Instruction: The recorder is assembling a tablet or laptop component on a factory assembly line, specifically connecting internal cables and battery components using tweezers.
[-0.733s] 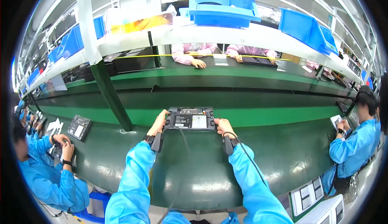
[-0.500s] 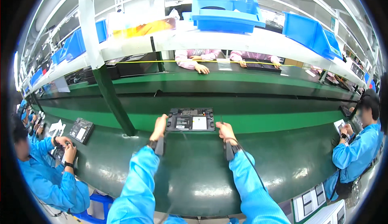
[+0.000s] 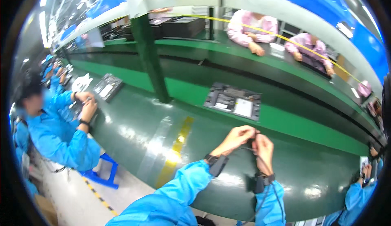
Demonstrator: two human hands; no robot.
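My left hand (image 3: 239, 138) and my right hand (image 3: 264, 150) meet over the green bench, fingertips pinched together. Something small and dark shows between them, too small to name. A thin dark cable (image 3: 245, 148) curves beside the fingers and runs down along my right forearm. Both wrists wear dark bands with a black block. Just beyond my hands, touched by neither, an opened dark laptop base (image 3: 224, 97) lies flat with its inner parts showing. A white label panel sits on its right half.
A green post (image 3: 149, 59) rises from the bench at left of the laptop base. Clear and yellow tape strips (image 3: 176, 150) cross the bench. A co-worker in blue (image 3: 61, 138) sits at left near another laptop base (image 3: 108, 86). People in pink work across the divider.
My hands have left the two sides of the laptop base and come together nearer to me. The view has swung left and tilted, so the laptop base appears farther right.
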